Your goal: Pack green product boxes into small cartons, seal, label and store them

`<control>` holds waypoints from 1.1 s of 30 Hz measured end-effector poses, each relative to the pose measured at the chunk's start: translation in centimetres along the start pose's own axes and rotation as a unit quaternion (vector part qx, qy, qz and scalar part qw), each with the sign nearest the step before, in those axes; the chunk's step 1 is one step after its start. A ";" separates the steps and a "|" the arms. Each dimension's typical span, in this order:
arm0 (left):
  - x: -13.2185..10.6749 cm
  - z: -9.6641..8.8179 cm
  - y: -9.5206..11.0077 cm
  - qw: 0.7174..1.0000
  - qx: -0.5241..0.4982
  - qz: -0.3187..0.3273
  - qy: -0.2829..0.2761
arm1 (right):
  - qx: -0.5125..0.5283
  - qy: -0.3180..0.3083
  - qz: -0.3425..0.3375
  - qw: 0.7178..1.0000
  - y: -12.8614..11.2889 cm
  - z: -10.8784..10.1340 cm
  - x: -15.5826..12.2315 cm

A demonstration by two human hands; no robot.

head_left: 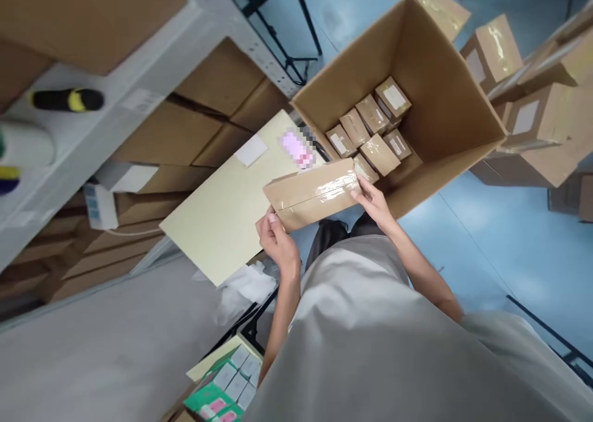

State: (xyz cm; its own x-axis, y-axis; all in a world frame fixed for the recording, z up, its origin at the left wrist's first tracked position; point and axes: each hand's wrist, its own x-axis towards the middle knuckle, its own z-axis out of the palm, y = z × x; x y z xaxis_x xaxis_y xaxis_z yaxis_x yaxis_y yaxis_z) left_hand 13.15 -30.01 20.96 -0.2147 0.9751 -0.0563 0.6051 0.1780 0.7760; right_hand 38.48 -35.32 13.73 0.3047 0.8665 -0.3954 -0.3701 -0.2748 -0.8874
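Between my two hands is a long brown cardboard box, its seam covered with shiny clear tape. My left hand grips its near left corner, thumb on top. At the opposite end, my right hand holds the right edge with the fingers on the tape. Just beyond stands a large open carton, and several small taped boxes lie at its bottom, some with white labels. The held box overlaps the carton's near left corner in view. Its underside is hidden.
A pale yellow tabletop lies at left, bearing a white paper and a blurred pink item. Metal shelving with cartons borders it. Stacked boxes stand right of the big carton. A green box sits at lower left.
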 end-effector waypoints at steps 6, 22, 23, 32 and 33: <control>0.9 8.9 10.7 0.984 -0.005 0.131 -0.117 | 0.058 0.136 -0.024 0.989 -3.2 -8.6 1.5; 9.6 51.5 9.1 0.860 0.033 0.076 -0.504 | -0.046 0.435 0.140 0.888 9.7 -24.8 16.4; 10.0 52.9 8.7 0.855 0.032 0.074 -0.513 | -0.057 0.427 0.147 0.890 10.6 -25.2 17.2; 13.6 52.6 5.6 0.849 0.030 0.031 -0.527 | -0.108 0.401 0.222 0.882 12.6 -24.4 21.5; 13.7 50.5 5.5 0.848 0.032 0.033 -0.527 | -0.109 0.392 0.217 0.887 12.2 -23.9 21.2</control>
State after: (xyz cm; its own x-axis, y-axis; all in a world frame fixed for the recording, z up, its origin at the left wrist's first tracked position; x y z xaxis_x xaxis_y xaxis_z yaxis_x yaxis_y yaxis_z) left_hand 52.24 -8.95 -7.27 0.6061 0.5537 -0.5710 0.6372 0.0916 0.7652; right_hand 61.41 -30.23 -11.11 0.7234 0.1268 -0.6787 -0.4494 -0.6598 -0.6022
